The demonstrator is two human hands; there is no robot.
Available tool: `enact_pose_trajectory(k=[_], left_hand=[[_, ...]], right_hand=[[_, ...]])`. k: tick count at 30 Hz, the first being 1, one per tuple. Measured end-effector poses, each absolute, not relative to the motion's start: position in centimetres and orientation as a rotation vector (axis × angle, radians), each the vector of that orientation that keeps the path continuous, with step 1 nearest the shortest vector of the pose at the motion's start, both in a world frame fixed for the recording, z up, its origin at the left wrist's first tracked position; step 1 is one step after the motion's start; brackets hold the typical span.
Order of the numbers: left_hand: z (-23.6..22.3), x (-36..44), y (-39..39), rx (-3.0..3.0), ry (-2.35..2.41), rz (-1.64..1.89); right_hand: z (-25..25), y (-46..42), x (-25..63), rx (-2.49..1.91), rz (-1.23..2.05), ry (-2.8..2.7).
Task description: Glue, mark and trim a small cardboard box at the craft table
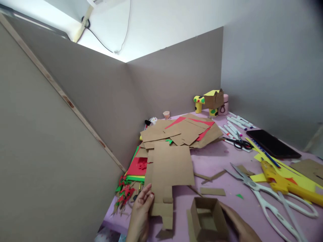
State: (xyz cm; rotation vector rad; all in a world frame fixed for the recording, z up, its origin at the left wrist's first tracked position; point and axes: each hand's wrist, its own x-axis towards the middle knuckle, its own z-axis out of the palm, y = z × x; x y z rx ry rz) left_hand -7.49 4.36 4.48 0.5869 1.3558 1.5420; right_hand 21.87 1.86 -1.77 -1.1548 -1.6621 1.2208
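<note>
My left hand point(141, 210) grips the left edge of a flat, notched cardboard piece point(174, 168), thumb on top of it. This piece has a wide upper part and a narrower, folded lower strip. At the right side of a small open cardboard box point(205, 218) is my right hand point(238, 223), slightly blurred. Its fingers press along the box's outer wall and are partly hidden behind it. The box stands with its open top facing up, and a cardboard strip point(190, 225) shows at its left.
White-handled scissors point(252, 185), a yellow glue gun point(282, 185) and a phone point(272, 143) lie at right. Behind are stacked cardboard sheets point(161, 129), several markers point(237, 122) and a yellow cardboard animal figure point(213, 99). Red and green paper scraps point(126, 193) lie left. Grey partitions point(176, 77) enclose the table.
</note>
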Motion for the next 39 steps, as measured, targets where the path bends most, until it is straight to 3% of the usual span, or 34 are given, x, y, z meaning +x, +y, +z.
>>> enact_pose_trajectory(k=[3, 6, 18, 26, 39], left_hand=[[5.1, -7.1, 4.1, 0.622, 1.398, 1.528], [5.3, -6.7, 4.3, 0.717, 1.453, 1.493], [4.8, -5.4, 4.2, 1.496, 1.796, 1.228], [6.2, -0.7, 0.9, 1.999, 1.424, 0.266], [6.4, -0.4, 0.7, 1.996, 1.453, 0.377]], right_hand=[[-0.5, 1.1, 21.6, -0.994, 1.433, -1.24], [-0.2, 1.1, 21.9, -1.012, 1.37, -1.014], [-0.5, 1.3, 22.3, -1.061, 1.262, -0.808], [0.0, 1.3, 22.2, -1.035, 1.316, -0.824], [-0.6, 0.8, 22.5, -1.056, 1.277, -0.831]])
